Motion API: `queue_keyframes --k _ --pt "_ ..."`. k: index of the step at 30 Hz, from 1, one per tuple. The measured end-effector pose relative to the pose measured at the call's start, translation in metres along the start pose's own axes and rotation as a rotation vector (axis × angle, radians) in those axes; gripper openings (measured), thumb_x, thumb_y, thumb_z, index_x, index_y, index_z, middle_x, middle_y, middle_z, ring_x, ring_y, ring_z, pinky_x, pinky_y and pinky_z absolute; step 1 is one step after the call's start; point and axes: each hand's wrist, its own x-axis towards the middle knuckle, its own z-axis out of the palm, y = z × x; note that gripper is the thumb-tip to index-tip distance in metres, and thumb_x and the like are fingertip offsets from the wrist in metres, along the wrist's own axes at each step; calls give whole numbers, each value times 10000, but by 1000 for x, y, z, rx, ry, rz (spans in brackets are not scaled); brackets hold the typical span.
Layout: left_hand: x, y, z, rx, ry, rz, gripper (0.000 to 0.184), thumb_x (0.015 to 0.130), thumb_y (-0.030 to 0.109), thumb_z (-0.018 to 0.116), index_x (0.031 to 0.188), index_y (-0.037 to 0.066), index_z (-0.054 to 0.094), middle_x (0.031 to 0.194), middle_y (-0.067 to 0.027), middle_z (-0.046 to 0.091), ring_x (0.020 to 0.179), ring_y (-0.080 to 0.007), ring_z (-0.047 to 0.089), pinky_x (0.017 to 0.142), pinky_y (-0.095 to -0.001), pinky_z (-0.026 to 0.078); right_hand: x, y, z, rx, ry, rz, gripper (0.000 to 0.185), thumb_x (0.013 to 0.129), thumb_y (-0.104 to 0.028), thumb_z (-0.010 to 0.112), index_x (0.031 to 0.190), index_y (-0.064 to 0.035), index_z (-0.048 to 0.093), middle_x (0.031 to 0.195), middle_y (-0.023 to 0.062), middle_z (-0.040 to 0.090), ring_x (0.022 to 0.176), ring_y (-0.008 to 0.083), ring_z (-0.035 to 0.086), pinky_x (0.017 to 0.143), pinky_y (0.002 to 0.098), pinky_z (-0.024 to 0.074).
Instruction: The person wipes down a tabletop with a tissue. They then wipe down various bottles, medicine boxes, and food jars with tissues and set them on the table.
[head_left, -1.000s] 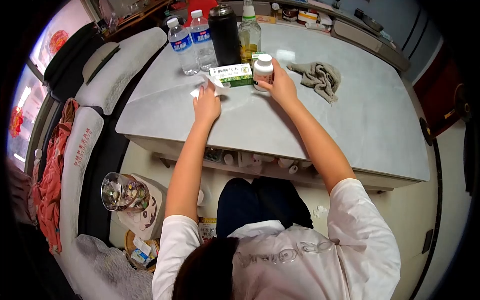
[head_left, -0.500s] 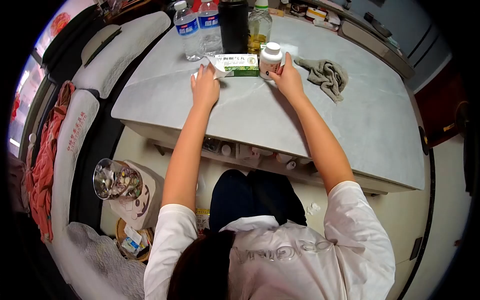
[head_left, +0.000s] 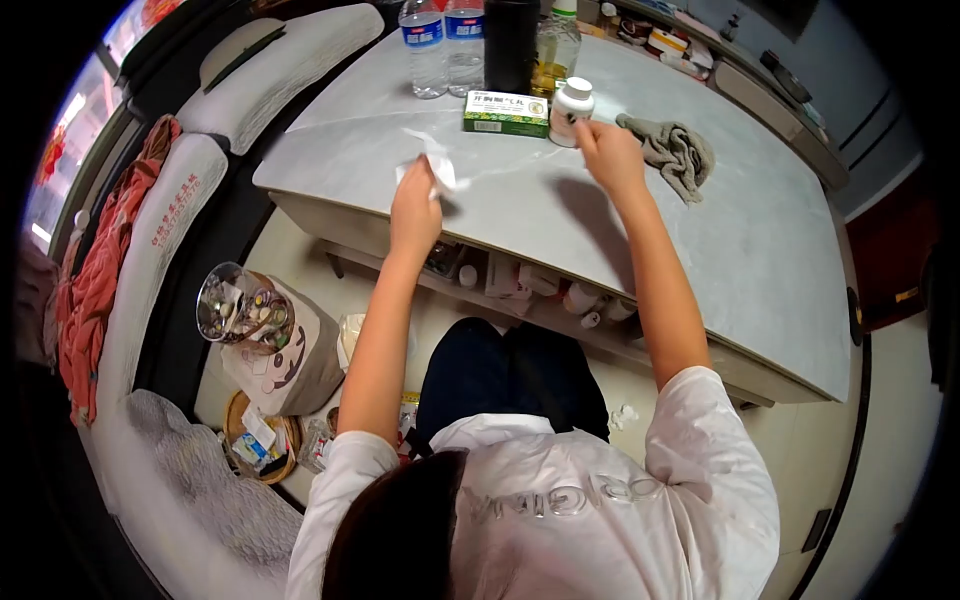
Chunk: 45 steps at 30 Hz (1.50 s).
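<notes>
My left hand (head_left: 416, 215) is closed around a crumpled white tissue (head_left: 441, 172), held up over the table's near edge. My right hand (head_left: 612, 158) is raised above the tabletop, fingers curled together just in front of the white pill bottle (head_left: 573, 105). Whether anything sits between those fingers is hidden. The bottle stands upright with its cap on. Left of it lies a green and white medicine box (head_left: 506, 114).
Behind the box stand two water bottles (head_left: 425, 55), a black cylindrical container (head_left: 511, 45) and a bottle of yellowish liquid (head_left: 557, 50). A grey cloth (head_left: 678, 158) lies to the right on the table (head_left: 740, 270). A transparent bin (head_left: 245, 305) is at lower left.
My left hand has lifted the tissue from beside the box and drawn it nearer to me. My right hand has come off the bottle, its fingers now curled. The view has shifted slightly.
</notes>
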Motion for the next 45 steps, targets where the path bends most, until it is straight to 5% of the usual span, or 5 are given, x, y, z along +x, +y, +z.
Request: queue_keyframes --k 8,14,22,31,45 --pt "-144 -52 -38 327 -30 -15 576 620 -103 389 1170 35 493 1231 -192 448 1185 -340 376 987 -413 285 -105 -72 60 -9 -111 -596 340 727 -103 554 1055 -16 525 1085 168 545 1015 309 511 885 385 403" --pt "-255 -72 -34 324 -132 -246 592 628 -100 401 1200 40 466 1222 -232 439 1163 -367 390 979 -419 294 -149 -109 87 353 -115 -632 391 700 -73 571 1080 -2 513 1145 162 517 1068 298 485 923 373 376" --pt "-333 -65 -17 142 -141 -428 456 727 -31 392 1181 -70 415 1200 -255 441 1143 -378 400 963 -399 321 -271 -97 183 495 -822 -398 782 663 -145 627 1329 -41 231 1320 210 325 1157 365 391 956 364 350" --pt "-377 -70 -28 19 -93 -734 499 765 141 524 1203 -45 375 1144 -270 466 1059 -405 445 891 -410 370 -304 -122 226 605 -921 -390 203 691 -112 551 860 -35 631 868 163 602 761 326 580 673 371 468" --pt "-441 -117 -64 186 270 -1025 852 673 174 692 1310 -61 178 1289 -285 316 1202 -388 319 999 -373 273 -342 -115 255 569 -734 -329 292 687 -110 565 954 7 568 993 170 544 894 334 539 795 365 445"
